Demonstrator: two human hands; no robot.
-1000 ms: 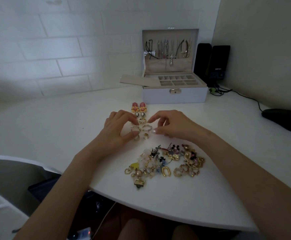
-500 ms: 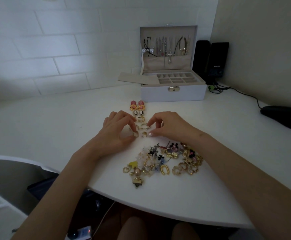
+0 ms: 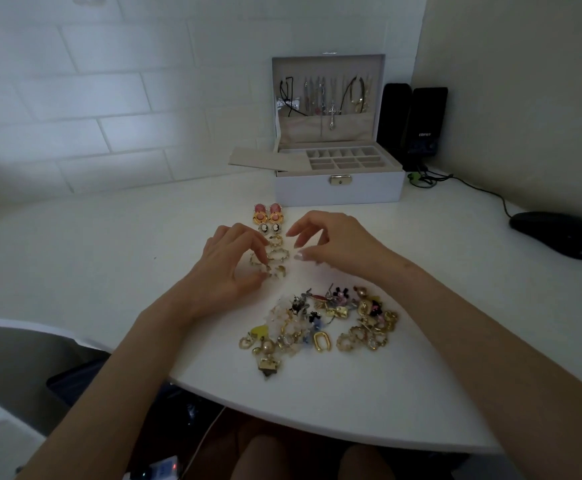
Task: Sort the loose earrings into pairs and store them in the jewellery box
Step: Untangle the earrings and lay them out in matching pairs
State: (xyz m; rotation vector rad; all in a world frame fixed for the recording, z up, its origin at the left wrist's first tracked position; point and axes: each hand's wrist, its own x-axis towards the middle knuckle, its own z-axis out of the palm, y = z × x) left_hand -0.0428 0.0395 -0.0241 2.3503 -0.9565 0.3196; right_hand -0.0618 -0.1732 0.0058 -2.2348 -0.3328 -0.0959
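Between the pile and the open box, I'm mid-pairing: my left hand curls over the gold earrings, grip unclear, my right hand hovers loose and empty, so next I'd fish a match from the pile.

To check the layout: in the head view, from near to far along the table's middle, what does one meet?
pile of loose earrings → gold earrings → cameo earrings → pink earrings → jewellery box
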